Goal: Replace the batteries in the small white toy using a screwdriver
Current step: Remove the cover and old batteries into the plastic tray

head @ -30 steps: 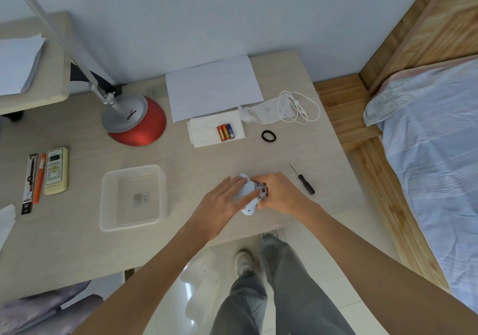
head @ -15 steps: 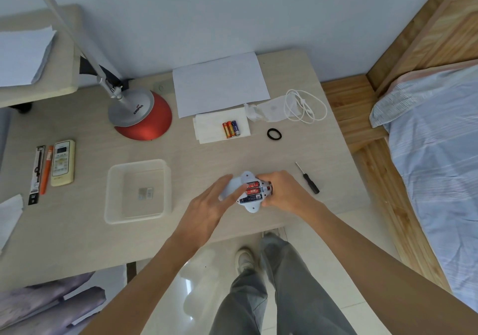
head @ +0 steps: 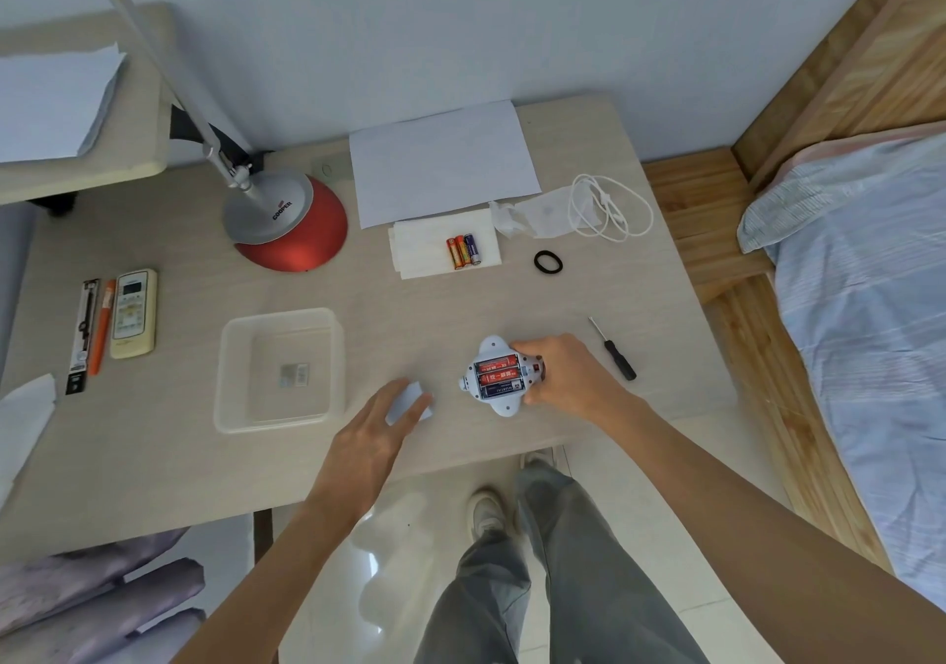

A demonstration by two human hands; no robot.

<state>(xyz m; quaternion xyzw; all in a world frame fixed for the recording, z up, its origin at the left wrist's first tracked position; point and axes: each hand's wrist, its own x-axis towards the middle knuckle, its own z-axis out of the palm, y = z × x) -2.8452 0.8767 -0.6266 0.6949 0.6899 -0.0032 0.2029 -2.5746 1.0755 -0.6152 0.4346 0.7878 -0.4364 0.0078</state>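
Toward the desk's left side sits the clear shallow plastic tray (head: 225, 371), a sensible home for loose parts. Just right of it, near the front edge, your left grip (head: 368, 433) holds the small pale rectangular battery cover (head: 409, 402) between thumb and fingers, low over the desk. I judge the step in hand to be parking that cover. Lay it flat in the tray or just beside it, not near the front edge, where a sleeve could sweep it off.

Further back, three fresh batteries (head: 463, 251) lie side by side on a folded white tissue (head: 420, 248).

The small white rounded toy (head: 499, 407) rests on the desk near the front edge, right of the middle, compartment up, with three old batteries (head: 499, 375) seated in it. Your right grip (head: 568, 381) is wrapped round its right side. Keep that hold firm and the toy level. Note which way each cell faces before you lift any, then take them out one at a time.

The black-handled screwdriver (head: 611, 348) lies apart, toward the right edge.
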